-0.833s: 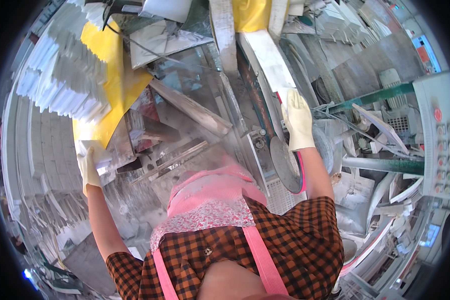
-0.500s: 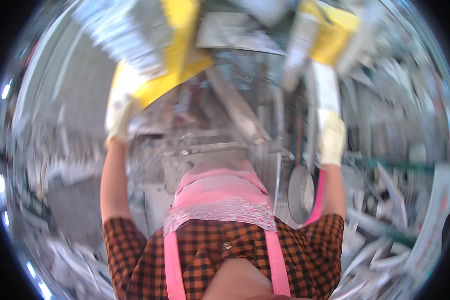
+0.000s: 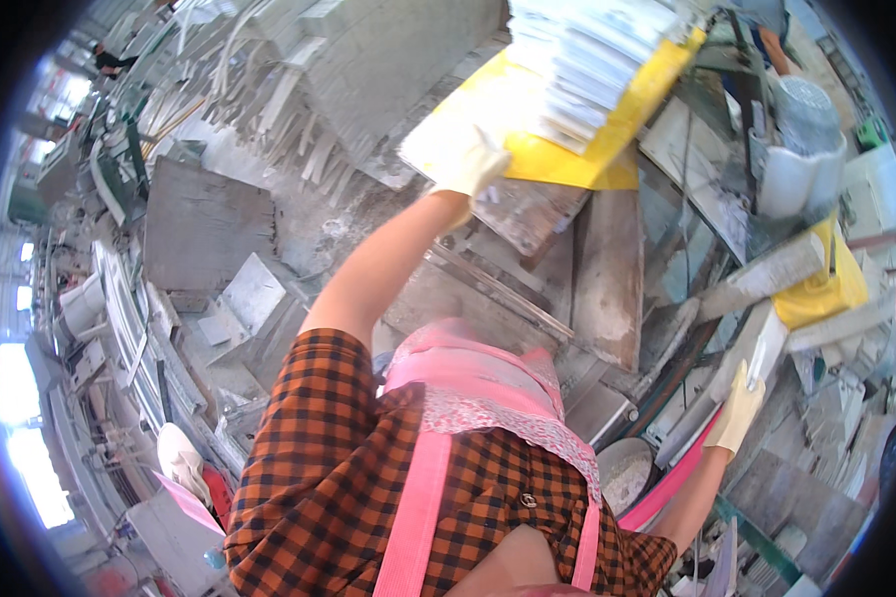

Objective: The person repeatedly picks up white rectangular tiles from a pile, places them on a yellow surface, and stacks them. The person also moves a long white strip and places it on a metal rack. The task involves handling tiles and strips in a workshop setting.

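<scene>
My left hand (image 3: 471,167), in a cream glove, reaches forward to the near left end of a yellow sheet (image 3: 612,169). Glare washes out its fingers, so I cannot tell whether they grip anything. On that sheet stands a stack of thin white pieces (image 3: 607,70). Off to the right, my right hand (image 3: 742,410), gloved the same way, is closed around the near end of a white strip (image 3: 764,343). Beyond that strip a second yellow sheet (image 3: 828,279) drapes over pale slabs.
Grey boards (image 3: 207,224) and loose slabs lie to the left. A wooden plank (image 3: 607,274) leans below the stack. White buckets (image 3: 796,174) stand at the far right, near another person's arm (image 3: 775,52). A round pan (image 3: 627,468) is beside my right hip.
My view has swung left, so the stack, both yellow sheets and my hands sit farther right in the picture. The blur has eased. My right hand still has the white strip.
</scene>
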### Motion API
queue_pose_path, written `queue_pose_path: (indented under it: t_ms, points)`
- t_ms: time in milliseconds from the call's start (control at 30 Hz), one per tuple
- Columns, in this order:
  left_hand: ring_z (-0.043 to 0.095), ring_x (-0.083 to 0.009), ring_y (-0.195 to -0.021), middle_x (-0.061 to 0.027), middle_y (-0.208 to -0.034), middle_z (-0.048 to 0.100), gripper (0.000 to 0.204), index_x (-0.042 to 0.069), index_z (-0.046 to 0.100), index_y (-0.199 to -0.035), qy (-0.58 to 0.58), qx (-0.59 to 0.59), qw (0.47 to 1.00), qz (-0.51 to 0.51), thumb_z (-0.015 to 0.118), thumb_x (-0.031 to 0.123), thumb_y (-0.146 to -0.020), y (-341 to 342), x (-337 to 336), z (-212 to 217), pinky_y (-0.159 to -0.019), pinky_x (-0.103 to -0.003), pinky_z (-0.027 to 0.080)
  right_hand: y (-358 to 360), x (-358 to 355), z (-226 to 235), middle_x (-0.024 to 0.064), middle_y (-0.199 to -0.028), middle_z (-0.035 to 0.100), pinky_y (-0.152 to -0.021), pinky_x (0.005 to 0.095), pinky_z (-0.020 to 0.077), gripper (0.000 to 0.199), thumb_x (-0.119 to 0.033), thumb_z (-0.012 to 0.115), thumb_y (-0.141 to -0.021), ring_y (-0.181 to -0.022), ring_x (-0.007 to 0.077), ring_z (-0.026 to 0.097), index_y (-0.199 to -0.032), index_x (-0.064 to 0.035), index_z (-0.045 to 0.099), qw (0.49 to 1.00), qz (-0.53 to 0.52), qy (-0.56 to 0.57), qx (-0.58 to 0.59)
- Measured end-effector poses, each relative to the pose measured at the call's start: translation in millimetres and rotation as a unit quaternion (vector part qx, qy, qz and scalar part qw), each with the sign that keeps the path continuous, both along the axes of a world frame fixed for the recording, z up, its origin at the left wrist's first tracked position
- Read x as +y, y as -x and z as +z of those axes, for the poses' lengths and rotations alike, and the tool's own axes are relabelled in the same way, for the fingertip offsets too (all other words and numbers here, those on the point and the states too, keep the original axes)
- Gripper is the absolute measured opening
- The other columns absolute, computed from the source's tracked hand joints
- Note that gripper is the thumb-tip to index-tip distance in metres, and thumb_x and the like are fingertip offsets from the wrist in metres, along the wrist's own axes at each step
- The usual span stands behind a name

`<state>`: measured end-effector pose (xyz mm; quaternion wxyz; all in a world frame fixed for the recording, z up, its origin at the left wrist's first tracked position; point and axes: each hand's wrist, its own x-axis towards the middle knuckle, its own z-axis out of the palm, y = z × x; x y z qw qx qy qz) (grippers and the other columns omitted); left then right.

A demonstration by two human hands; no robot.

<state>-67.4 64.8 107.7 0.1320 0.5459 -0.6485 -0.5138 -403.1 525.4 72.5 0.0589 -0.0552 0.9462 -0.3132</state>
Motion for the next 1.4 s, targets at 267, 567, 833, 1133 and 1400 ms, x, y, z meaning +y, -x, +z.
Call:
queue_pose_path:
  t_ms: [267, 567, 833, 1133, 1400]
  points:
    - [0.069, -0.0311, -0.097, -0.0203, -0.106, 0.068, 0.074, -0.006, 0.036, -0.144, 0.057, 0.035, 0.998, -0.002, 0.064, 0.039, -0.093, -7.3, -5.3, -16.1, -0.086, -0.041, 0.054, -211.5, -317.7, -13.1, 0.0061, -0.111, 0.066, -0.088, 0.031, 0.0486, 0.048, -0.034, 0.065, -0.101, -0.096, 0.0154, 0.062, -0.127, 0.0064, 0.06, 0.838, 0.233, 0.449, -0.202]
    - [0.07, -0.0319, -0.094, -0.0218, -0.107, 0.07, 0.086, -0.013, 0.051, -0.133, -0.05, 0.053, 0.997, -0.007, 0.082, 0.045, -0.076, 0.3, -18.9, 6.8, -0.079, -0.041, 0.057, -244.9, -410.0, -30.0, 0.0075, -0.112, 0.063, -0.085, 0.0325, 0.0478, 0.041, -0.029, 0.065, -0.101, -0.101, 0.0169, 0.059, -0.128, 0.0015, 0.059, 0.672, 0.236, 0.492, -0.501]
    - [0.067, -0.0287, -0.105, -0.0211, -0.117, 0.067, 0.078, -0.007, 0.053, -0.134, 0.186, -0.058, 0.981, 0.0, 0.077, 0.044, -0.08, 14.0, -23.6, -63.3, -0.087, -0.042, 0.055, -182.4, -317.0, -53.6, 0.0172, -0.151, 0.052, -0.119, 0.0413, 0.0336, 0.058, -0.042, 0.065, -0.098, -0.145, 0.0332, 0.042, -0.144, -0.0077, 0.056, 0.816, 0.507, 0.256, -0.107]
    - [0.068, -0.0311, -0.102, -0.0208, -0.113, 0.069, 0.068, -0.006, 0.062, -0.124, 0.238, -0.1, 0.966, -0.019, 0.079, 0.043, -0.08, 15.8, -20.8, -31.3, -0.086, -0.04, 0.054, 0.3, -38.2, -63.3, 0.0194, -0.122, 0.068, -0.1, 0.0416, 0.0472, 0.036, -0.032, 0.062, -0.097, -0.115, 0.0359, 0.062, -0.119, -0.0049, 0.071, 0.962, 0.074, 0.207, 0.163]
    - [0.053, -0.0298, -0.129, -0.0231, -0.144, 0.051, 0.089, -0.006, 0.04, -0.149, 0.154, -0.073, 0.985, 0.018, 0.078, 0.04, -0.084, 14.2, -30.9, -42.8, -0.106, -0.04, 0.043, 122.3, 17.0, -79.9, 0.0141, -0.14, 0.057, -0.106, 0.0468, 0.0396, 0.051, -0.043, 0.053, -0.1, -0.136, 0.0312, 0.046, -0.133, -0.0049, 0.06, 0.929, 0.057, -0.211, 0.3]
